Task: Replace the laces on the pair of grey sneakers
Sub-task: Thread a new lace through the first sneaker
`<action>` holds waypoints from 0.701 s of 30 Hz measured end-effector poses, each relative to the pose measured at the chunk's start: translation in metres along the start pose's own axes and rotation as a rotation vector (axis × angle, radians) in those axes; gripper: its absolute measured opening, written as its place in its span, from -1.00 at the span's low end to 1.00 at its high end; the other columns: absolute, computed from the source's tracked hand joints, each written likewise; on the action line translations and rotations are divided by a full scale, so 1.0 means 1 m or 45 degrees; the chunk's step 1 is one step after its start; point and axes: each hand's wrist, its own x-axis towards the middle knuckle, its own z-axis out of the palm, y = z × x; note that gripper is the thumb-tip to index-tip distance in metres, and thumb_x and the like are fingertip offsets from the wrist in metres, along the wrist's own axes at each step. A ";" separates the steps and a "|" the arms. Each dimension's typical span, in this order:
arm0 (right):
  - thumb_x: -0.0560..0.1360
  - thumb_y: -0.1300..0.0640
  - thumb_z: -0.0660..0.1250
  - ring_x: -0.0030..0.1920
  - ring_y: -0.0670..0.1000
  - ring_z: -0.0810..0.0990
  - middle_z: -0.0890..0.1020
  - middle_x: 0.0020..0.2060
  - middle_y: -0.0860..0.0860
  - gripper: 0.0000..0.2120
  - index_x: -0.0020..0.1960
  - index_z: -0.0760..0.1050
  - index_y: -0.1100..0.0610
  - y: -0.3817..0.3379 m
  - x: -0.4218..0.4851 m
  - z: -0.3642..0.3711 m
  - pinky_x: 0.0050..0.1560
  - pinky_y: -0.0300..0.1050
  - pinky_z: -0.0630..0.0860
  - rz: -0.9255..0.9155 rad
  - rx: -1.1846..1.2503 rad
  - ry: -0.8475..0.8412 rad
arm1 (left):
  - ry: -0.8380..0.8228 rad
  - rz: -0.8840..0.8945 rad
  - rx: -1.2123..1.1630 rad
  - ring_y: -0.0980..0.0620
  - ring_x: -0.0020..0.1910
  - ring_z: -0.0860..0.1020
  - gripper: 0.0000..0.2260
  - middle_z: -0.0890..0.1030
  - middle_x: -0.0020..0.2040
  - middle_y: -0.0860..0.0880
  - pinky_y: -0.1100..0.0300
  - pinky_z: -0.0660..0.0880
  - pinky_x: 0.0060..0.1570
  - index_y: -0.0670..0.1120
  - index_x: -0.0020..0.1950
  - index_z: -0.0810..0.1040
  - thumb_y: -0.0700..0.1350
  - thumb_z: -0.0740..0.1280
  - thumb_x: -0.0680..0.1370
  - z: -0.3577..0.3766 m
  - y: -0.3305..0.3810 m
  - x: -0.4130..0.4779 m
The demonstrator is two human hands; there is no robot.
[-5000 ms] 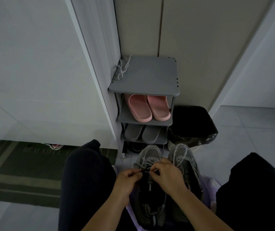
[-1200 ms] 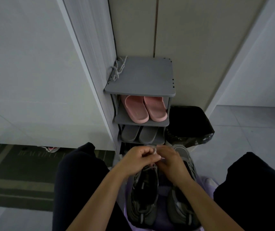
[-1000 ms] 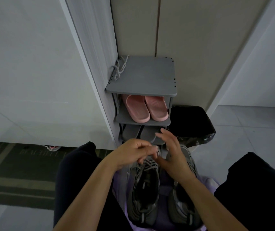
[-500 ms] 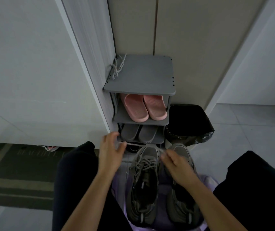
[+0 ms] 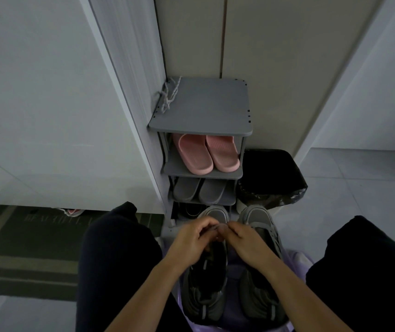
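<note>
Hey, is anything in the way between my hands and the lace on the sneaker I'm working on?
Nothing visible is. The left hand and right hand meet at the lace and pinch it above the grey sneaker. The second sneaker sits beside it, to the side of the lace.

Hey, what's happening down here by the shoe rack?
A seated person is working on the left grey sneaker between their knees. The left hand and the right hand both pinch a grey lace just above the shoe's front part, seemingly threading or tying it. The right grey sneaker stands beside it, untouched. A loose bundle of pale laces lies on top of the grey shoe rack ahead.
</note>
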 end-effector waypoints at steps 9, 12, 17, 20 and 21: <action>0.45 0.05 0.32 -0.22 0.01 0.57 0.60 -0.27 0.02 -0.87 -0.18 0.51 0.11 0.007 -0.012 0.014 -0.25 -0.14 0.42 0.273 -0.264 0.045 | 0.171 -0.142 -0.010 0.33 -0.18 0.56 -0.90 0.62 -0.13 0.02 0.54 0.40 -0.13 -0.19 -0.04 0.65 -0.23 0.38 0.48 0.005 -0.014 -0.002; 0.44 0.17 0.32 -0.16 0.03 0.62 0.66 -0.21 0.08 -0.90 -0.13 0.60 0.15 0.014 -0.014 0.015 -0.08 -0.04 0.55 0.340 -0.029 0.151 | 0.117 -0.094 0.283 0.13 -0.03 0.55 -0.86 0.58 0.03 -0.07 0.45 0.41 -0.06 -0.17 0.03 0.61 -0.18 0.36 0.49 0.015 -0.018 -0.005; 0.46 0.30 0.33 -0.10 0.10 0.64 0.66 -0.20 0.13 -0.88 -0.18 0.60 0.13 0.020 -0.015 0.018 0.00 0.12 0.59 0.419 0.345 0.201 | 0.041 -0.076 0.618 0.05 0.14 0.50 -0.77 0.50 0.17 -0.02 0.26 0.38 0.02 -0.07 0.16 0.57 -0.07 0.27 0.54 0.026 -0.018 -0.009; 0.48 0.33 0.30 -0.13 0.06 0.62 0.64 -0.19 0.12 -0.88 -0.10 0.59 0.19 0.021 -0.016 0.017 -0.12 -0.02 0.60 0.462 0.528 0.171 | -0.003 -0.119 0.714 0.02 0.18 0.47 -0.75 0.46 0.21 -0.04 0.21 0.39 0.04 -0.06 0.20 0.54 -0.06 0.22 0.56 0.029 -0.018 -0.006; 0.49 0.34 0.29 -0.15 0.04 0.61 0.63 -0.19 0.11 -0.88 -0.09 0.58 0.18 0.020 -0.017 0.016 -0.19 -0.09 0.60 0.471 0.576 0.151 | -0.012 -0.128 0.747 0.01 0.17 0.47 -0.74 0.45 0.21 -0.04 0.19 0.39 0.02 -0.06 0.21 0.53 -0.06 0.21 0.57 0.030 -0.017 -0.005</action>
